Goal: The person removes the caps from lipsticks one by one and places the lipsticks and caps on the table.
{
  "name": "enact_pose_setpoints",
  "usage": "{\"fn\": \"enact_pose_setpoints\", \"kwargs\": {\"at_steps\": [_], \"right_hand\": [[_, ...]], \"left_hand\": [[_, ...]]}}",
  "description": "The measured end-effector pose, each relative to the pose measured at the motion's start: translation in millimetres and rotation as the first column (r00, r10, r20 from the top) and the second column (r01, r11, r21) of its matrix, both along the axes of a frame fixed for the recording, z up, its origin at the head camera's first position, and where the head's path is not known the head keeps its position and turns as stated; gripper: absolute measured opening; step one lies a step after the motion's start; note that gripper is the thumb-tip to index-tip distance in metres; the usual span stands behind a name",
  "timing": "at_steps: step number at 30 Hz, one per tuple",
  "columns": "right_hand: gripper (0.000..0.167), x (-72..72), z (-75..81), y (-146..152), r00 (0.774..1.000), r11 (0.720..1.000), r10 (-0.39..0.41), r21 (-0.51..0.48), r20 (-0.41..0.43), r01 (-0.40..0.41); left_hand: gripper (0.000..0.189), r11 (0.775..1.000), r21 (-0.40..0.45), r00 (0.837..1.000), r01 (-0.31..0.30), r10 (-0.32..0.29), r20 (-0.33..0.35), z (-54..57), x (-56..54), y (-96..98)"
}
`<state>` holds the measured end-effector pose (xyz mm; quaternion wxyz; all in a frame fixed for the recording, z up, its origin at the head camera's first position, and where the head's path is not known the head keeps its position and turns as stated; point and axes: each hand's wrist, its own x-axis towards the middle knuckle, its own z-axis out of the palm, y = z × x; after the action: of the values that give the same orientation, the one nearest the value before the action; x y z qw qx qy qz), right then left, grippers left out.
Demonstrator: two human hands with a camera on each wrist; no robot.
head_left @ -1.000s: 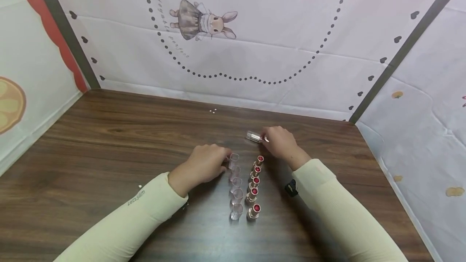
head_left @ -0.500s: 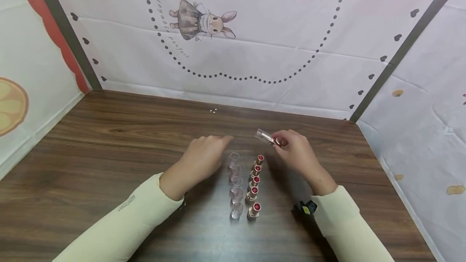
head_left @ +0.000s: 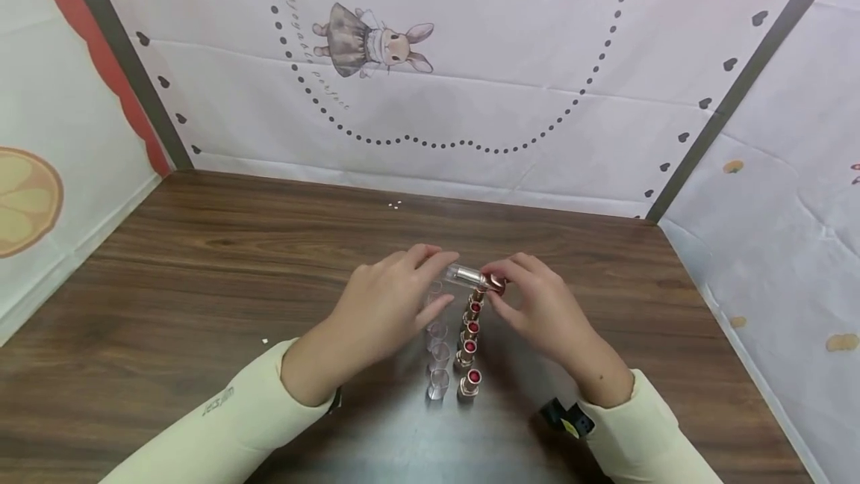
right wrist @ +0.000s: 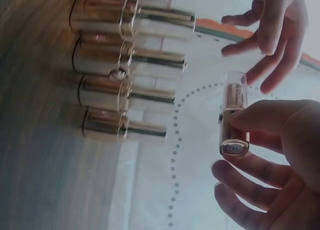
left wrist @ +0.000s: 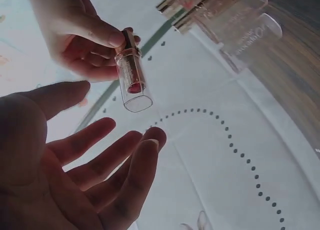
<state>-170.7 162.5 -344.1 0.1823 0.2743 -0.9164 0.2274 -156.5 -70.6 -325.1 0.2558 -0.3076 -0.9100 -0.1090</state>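
My right hand [head_left: 551, 312] pinches a lipstick [head_left: 466, 275] by its rose-gold base, holding it above the table. A clear cap [left wrist: 136, 101] covers its red tip and points toward my left hand [head_left: 379, 308]. The left fingers are spread around the cap's end; in the left wrist view they stand apart from it. Below the hands, several uncapped lipsticks [head_left: 468, 353] with red tips stand upright in a row. Alongside on the left runs a row of clear caps [head_left: 440, 355] with open ends up, its far end partly hidden by my left hand.
The dark wood table [head_left: 201, 267] is walled by printed white cloth [head_left: 510, 43] at the back and sides. Small white bits [head_left: 395, 205] lie near the back edge. Another white speck [head_left: 265, 340] lies by the left sleeve.
The right hand lifted the capped lipstick from behind the rows and brought it toward the middle. My left hand left the far end of the cap row and opened around the lipstick's capped end.
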Motion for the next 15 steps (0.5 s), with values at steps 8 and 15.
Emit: {"fn": "enact_pose_setpoints", "kwargs": {"at_steps": [8,15], "right_hand": [[0.029,18.6,9.7,-7,0.993,0.996,0.091,0.032,-0.074,-0.089],[0.029,26.6,15.9,-10,0.982,0.99,0.144,0.031,-0.125,-0.141]], "left_hand": [[0.05,0.998,-0.055,1.0,0.024,-0.024,0.0,-0.3,7.8,1.4],[0.031,0.998,-0.052,0.997,0.042,-0.039,0.063,1.4,10.4,2.2]]}}
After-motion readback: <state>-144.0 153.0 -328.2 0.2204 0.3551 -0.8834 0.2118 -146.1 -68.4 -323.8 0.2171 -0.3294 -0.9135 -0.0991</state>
